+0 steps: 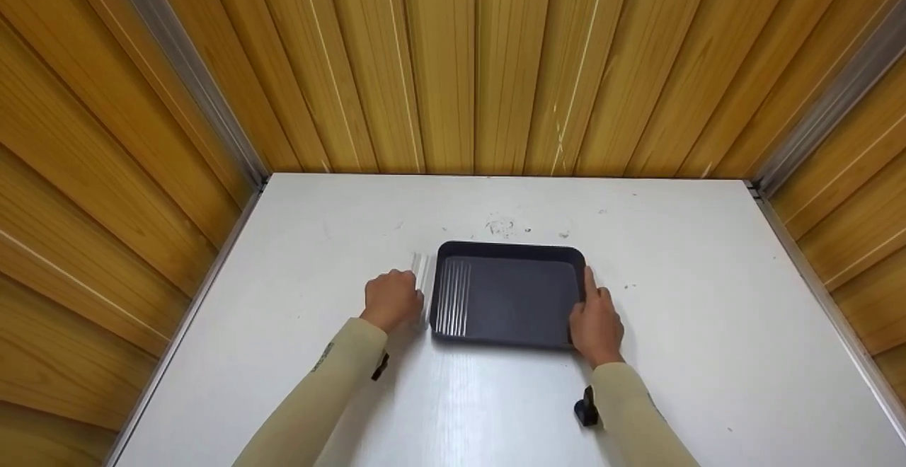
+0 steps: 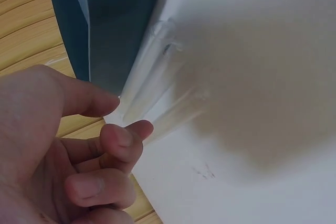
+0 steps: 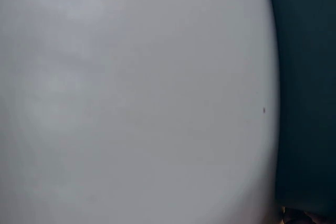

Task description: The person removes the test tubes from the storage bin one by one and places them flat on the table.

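A dark rectangular baking tray [image 1: 524, 301] sits on the white table, with several clear, narrow tubes [image 1: 453, 298] side by side at its left end. My right hand [image 1: 598, 325] grips the tray's right rim, thumb on the inner side. Outside the left wall, more clear tubes [image 2: 144, 85] lie on the table. Beside them my left hand [image 1: 395, 301] has loosely curled fingers. In the left wrist view a gap shows between thumb and forefinger, close to the tube ends; whether they touch is unclear. The right wrist view has the tray's outer wall [image 3: 307, 93] but hardly any hand.
The white table [image 1: 212, 382] carries small dark smudges beyond the tray. Wood-patterned panels [image 1: 474, 64] rise behind it and on both sides, with metal strips at the corners. A small black object [image 1: 586, 410] is at the right cuff.
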Demonstrator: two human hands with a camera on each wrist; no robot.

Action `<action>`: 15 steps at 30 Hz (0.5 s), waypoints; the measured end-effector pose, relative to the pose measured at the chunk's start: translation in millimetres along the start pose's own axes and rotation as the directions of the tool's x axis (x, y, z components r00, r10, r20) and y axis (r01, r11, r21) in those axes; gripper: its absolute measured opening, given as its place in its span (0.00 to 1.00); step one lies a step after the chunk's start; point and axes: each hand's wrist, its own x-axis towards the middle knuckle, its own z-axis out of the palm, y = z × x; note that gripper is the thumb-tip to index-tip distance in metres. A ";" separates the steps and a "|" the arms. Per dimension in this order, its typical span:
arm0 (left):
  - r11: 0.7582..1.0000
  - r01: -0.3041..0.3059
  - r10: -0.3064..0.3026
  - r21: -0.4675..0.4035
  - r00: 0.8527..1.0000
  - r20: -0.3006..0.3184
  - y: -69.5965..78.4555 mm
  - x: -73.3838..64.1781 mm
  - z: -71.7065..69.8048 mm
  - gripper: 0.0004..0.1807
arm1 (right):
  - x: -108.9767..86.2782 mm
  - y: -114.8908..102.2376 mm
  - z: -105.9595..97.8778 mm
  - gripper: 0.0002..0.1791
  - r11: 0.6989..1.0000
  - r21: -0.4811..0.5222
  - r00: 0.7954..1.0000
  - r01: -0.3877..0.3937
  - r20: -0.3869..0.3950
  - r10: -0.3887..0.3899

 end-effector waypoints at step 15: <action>0.999 -0.033 0.033 0.033 0.999 -0.011 15.8 -6.3 -11.3 0.12 | -0.4 1.7 0.8 0.34 1.000 -0.010 1.000 0.023 -0.019 -0.023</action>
